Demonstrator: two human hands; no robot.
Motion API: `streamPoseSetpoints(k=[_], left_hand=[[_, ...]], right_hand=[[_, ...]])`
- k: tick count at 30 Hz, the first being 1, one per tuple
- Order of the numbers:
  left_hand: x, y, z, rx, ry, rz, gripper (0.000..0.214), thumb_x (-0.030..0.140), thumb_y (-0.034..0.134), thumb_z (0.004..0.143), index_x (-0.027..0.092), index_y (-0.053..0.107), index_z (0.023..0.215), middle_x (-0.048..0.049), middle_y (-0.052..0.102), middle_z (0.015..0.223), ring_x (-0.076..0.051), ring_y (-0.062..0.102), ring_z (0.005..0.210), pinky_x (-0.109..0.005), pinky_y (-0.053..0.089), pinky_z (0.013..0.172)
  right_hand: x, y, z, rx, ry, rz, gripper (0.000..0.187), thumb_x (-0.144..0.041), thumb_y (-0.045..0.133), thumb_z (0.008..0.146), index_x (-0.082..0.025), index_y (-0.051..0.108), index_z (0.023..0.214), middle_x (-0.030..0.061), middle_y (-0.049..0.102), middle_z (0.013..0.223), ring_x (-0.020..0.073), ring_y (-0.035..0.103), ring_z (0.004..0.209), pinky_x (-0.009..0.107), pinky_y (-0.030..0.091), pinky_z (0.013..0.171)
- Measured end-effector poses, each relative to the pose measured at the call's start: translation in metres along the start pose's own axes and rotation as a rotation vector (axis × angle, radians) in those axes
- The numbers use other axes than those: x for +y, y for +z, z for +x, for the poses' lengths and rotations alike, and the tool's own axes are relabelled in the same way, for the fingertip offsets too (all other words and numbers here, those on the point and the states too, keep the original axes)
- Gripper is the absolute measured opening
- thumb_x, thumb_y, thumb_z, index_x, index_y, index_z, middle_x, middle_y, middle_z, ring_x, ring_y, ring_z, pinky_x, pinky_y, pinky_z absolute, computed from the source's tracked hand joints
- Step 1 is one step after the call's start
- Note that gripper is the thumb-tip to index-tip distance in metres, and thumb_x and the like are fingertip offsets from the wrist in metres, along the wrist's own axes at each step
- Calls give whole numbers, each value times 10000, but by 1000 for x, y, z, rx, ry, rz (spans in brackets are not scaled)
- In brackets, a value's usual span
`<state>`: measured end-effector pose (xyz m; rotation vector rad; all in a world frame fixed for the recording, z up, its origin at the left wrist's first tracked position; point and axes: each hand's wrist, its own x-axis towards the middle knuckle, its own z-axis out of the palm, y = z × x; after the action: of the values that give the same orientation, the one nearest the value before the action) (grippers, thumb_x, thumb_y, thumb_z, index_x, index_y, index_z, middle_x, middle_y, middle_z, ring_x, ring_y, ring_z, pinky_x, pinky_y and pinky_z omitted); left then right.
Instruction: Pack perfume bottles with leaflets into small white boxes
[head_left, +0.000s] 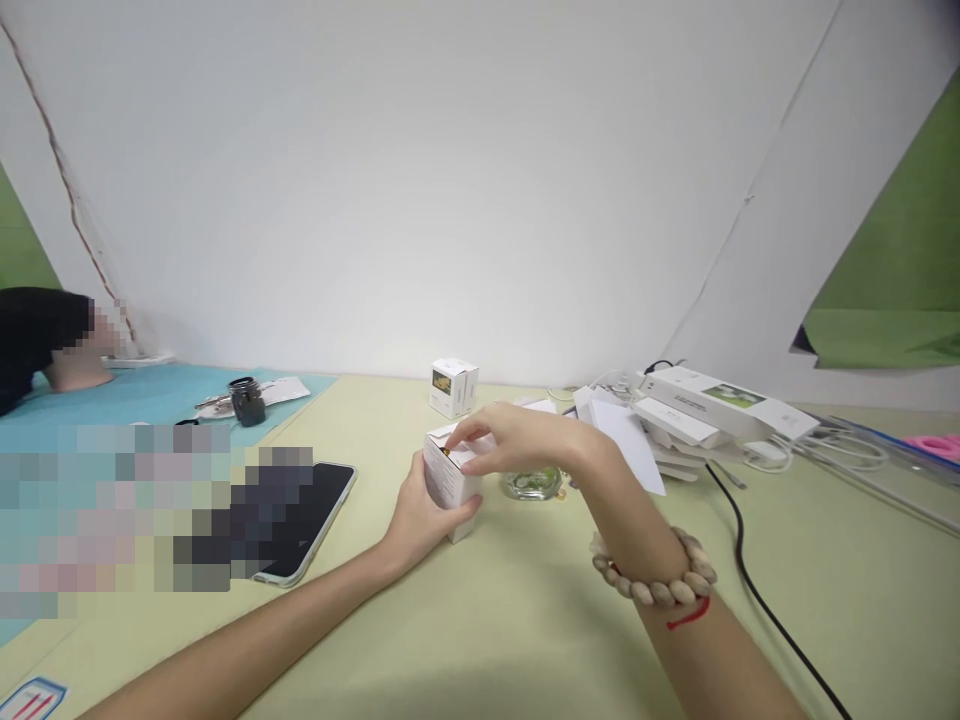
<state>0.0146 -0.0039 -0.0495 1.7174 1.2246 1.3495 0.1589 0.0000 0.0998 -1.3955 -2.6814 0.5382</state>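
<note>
A small white box (448, 487) stands on the pale green table (525, 620) in front of me. My left hand (421, 515) wraps around its near side and holds it. My right hand (510, 438) reaches over the top, fingertips pinched at the box's upper edge on something small I cannot make out. A beaded bracelet (654, 577) circles my right wrist. Just right of the box sits a small glass dish (534, 484).
A second small white box (453, 386) stands behind. A black phone (307, 520) lies to the left. White flat boxes (705, 405), papers and cables pile at the right; a black cable (750, 580) crosses the table. A dark jar (247, 401) sits on the blue mat; another person's arm (45, 340) is far left.
</note>
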Motion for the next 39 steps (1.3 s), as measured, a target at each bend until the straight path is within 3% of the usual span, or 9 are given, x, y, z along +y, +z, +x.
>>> streamPoseSetpoints(k=[6, 11, 13, 16, 21, 24, 26, 30, 39], left_hand=[[4, -1, -2, -7, -6, 37, 621, 411, 664, 629, 205, 399, 1151, -59, 556, 1073, -202, 541, 952, -315, 433, 786], [9, -1, -8, 58, 87, 3, 910, 325, 672, 633, 249, 105, 1340, -100, 429, 1264, -216, 439, 1157, -350, 368, 930], [8, 0, -9, 60, 117, -21, 916, 308, 659, 656, 255, 49, 1338, -106, 402, 1281, -207, 426, 1170, -353, 354, 949], [4, 0, -8, 54, 172, -53, 817, 293, 641, 685, 250, 101, 1296, -104, 409, 1254, -196, 441, 1146, -353, 359, 946], [-2, 0, -4, 76, 302, 43, 626, 277, 637, 705, 258, 274, 1215, -77, 410, 1219, -206, 408, 1150, -383, 330, 968], [-3, -1, -4, 71, 379, 104, 529, 252, 634, 710, 260, 357, 1161, -60, 432, 1165, -205, 406, 1131, -383, 328, 964], [-3, 0, -5, 79, 405, 135, 539, 242, 642, 701, 259, 355, 1157, -62, 428, 1151, -206, 408, 1119, -381, 342, 947], [-4, 0, -9, 74, 492, 215, 569, 267, 658, 686, 246, 323, 1145, -89, 385, 1173, -221, 409, 1099, -387, 377, 892], [-6, 4, -16, 73, 733, 308, 534, 269, 629, 721, 232, 290, 1131, -135, 291, 1272, -250, 331, 1177, -433, 371, 893]], right_hand=[[1, 0, 1, -11, -14, -36, 236, -273, 573, 684, -252, 639, 910, 16, 630, 884, 166, 559, 755, 233, 384, 572], [1, -1, -1, -15, -29, -2, 225, -295, 621, 645, -254, 634, 866, -3, 621, 800, 145, 542, 691, 220, 364, 536], [1, -2, -2, -24, -33, 28, 175, -295, 608, 663, -240, 645, 825, -2, 611, 764, 128, 527, 656, 215, 350, 521], [0, -4, -4, -57, -4, 46, 200, -382, 570, 712, -210, 660, 760, 4, 565, 686, 103, 466, 575, 218, 309, 488], [0, -6, -3, -58, 50, 29, 493, -563, 364, 809, -180, 666, 735, -20, 365, 525, 83, 299, 467, 236, 237, 469], [2, -4, 0, -45, 91, 6, 448, -556, 424, 780, -173, 648, 721, -31, 334, 519, 78, 258, 461, 238, 200, 456], [3, -3, 2, -33, 108, 2, 365, -500, 476, 760, -176, 630, 695, -28, 367, 531, 76, 273, 465, 237, 192, 449], [3, -1, 1, -28, 130, 34, 246, -427, 613, 648, -193, 609, 726, -3, 543, 686, 91, 446, 560, 218, 283, 467], [2, -1, -5, -81, 219, -32, 538, -477, 708, 488, -256, 488, 927, -20, 588, 855, 123, 547, 642, 222, 353, 463]])
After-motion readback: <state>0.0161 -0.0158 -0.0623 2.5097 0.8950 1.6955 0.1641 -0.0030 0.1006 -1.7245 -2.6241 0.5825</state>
